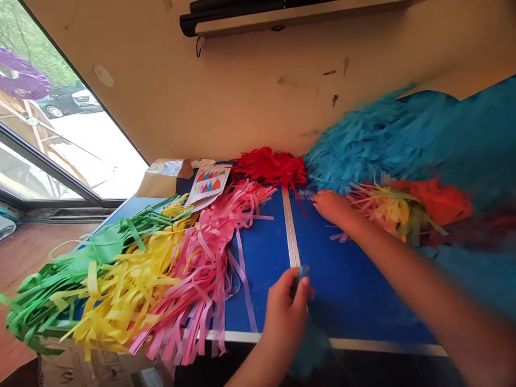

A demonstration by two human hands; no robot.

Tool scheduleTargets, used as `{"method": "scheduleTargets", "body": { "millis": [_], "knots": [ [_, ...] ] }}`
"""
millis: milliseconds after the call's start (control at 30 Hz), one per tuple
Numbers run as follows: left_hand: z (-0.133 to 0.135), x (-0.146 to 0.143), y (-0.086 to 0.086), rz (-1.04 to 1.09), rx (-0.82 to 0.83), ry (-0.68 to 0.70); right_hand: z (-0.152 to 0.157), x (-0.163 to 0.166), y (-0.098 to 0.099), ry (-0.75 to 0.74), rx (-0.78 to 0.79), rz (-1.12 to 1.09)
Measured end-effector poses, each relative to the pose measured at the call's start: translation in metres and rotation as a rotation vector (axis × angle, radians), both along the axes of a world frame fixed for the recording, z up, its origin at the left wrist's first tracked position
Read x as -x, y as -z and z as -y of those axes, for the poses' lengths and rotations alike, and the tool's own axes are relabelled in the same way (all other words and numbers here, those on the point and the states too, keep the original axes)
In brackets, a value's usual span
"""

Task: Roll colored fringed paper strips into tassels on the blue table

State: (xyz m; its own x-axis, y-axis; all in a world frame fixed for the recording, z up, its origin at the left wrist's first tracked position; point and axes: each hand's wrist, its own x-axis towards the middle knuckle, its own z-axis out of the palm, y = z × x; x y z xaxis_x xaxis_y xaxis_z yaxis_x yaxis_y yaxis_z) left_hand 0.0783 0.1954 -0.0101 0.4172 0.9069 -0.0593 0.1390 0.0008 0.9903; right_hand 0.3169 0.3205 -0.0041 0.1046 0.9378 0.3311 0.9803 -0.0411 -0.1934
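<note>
My left hand [287,306] is closed near the table's front edge, pinching the top of a blue paper tassel [308,349]. A bit of blue shows above my thumb, and the strands hang blurred below the edge. My right hand [332,207] reaches to the back of the table. Its fingertips are together beside small clear pieces [305,193]; whether it holds one is hidden. To the left lie pink [205,247], yellow [149,269] and green tassels [97,258]. Red tassels [270,165] lie against the wall.
A large heap of blue tassels [387,142] fills the back right, with mixed tassels [397,207] in front of it. On the blue table [266,258] stand a brown paper packet [161,180] and a printed sheet [210,183]. A shelf [282,19] hangs above; a window is left.
</note>
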Motion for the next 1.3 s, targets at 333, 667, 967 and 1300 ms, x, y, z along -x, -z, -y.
{"method": "scheduleTargets", "body": {
  "millis": [333,667,967,1300],
  "knots": [
    [0.005,0.001,-0.006,-0.093,-0.05,0.037,0.047,0.026,-0.021,0.0,-0.054,-0.196],
    [0.007,0.005,-0.007,0.102,-0.161,0.049,0.178,0.113,-0.019,-0.093,-0.169,-1.137],
    [0.01,0.005,0.002,0.24,-0.071,0.038,0.17,0.126,0.002,-0.047,-0.284,-1.259],
    [0.01,0.006,-0.003,0.077,-0.116,0.175,0.177,0.094,-0.003,-0.247,-0.112,-1.009]
  ]
}}
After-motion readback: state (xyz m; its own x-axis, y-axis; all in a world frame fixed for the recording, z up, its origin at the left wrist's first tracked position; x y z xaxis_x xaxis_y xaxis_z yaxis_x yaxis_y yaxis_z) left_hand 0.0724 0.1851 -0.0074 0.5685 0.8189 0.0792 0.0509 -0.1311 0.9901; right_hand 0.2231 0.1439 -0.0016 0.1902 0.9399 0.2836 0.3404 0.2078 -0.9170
